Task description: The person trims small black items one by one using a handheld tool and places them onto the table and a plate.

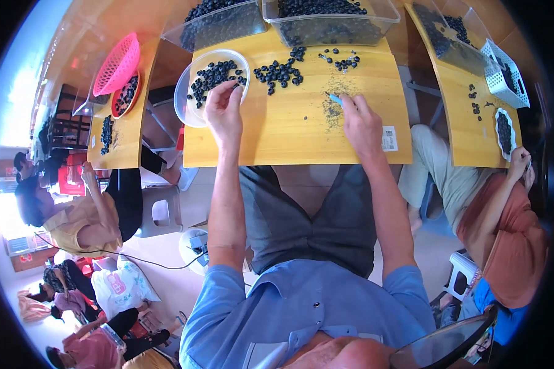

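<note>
My left hand is over the right rim of a round clear plastic bowl, its fingertips pinched on what looks like a small black round piece. Many such black pieces lie in the bowl. My right hand grips a slim light-blue tool, its tip pointing up and left over dark crumbs on the yellow tabletop. Between my hands, a loose cluster of black pieces lies beside the bowl. A smaller group sits beyond my right hand.
Clear bins heaped with black pieces stand at the far edge. A white label is right of my right hand. At side tables sit people, with a pink basket on the left and a white basket on the right.
</note>
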Motion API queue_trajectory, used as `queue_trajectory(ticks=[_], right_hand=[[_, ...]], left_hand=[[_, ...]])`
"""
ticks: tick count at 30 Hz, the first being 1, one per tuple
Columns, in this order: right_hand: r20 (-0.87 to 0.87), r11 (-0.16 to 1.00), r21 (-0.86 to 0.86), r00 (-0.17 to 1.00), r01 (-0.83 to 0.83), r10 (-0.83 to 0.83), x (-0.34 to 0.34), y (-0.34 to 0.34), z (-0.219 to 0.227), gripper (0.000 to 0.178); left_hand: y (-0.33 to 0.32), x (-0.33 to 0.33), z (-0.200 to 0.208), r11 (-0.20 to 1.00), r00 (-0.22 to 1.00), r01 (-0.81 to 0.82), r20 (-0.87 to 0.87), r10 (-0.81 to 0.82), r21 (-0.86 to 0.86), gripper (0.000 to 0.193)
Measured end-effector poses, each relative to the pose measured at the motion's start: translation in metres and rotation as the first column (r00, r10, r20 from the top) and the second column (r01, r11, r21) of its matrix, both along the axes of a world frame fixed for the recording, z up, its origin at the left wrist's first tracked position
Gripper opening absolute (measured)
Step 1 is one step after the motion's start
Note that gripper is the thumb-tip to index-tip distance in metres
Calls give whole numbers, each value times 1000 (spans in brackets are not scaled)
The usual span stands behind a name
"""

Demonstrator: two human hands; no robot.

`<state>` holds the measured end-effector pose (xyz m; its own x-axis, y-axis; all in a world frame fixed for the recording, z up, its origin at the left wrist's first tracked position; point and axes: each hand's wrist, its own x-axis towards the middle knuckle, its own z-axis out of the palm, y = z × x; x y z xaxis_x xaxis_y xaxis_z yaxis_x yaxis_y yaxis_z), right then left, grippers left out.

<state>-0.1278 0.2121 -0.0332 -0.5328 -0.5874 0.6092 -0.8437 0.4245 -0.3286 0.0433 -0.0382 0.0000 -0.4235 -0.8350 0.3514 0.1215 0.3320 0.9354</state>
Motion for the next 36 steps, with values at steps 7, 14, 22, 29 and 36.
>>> queue_trajectory(ticks=[7,14,22,29,36], right_hand=[[-8,1000,6,1000,-22,22,-1,-1,-4,30],[17,999,35,1000,4,-4,0,-1,-4,29],[14,1000,3,1000,-12,12,0,0,2,31],[6,1000,6,1000,-28,28,1,3,3,34],[-52,995,65,996,-74,77,5,4,6,38]], left_hand=[[47,-21,-11,959,989,147,-69,-134,244,20],[95,-62,-17,903,955,287,-18,-297,320,22],[99,-73,-40,915,944,310,34,-329,260,17],[106,-73,-36,950,949,282,110,-297,131,21],[108,-73,-34,943,955,274,66,-291,190,32]])
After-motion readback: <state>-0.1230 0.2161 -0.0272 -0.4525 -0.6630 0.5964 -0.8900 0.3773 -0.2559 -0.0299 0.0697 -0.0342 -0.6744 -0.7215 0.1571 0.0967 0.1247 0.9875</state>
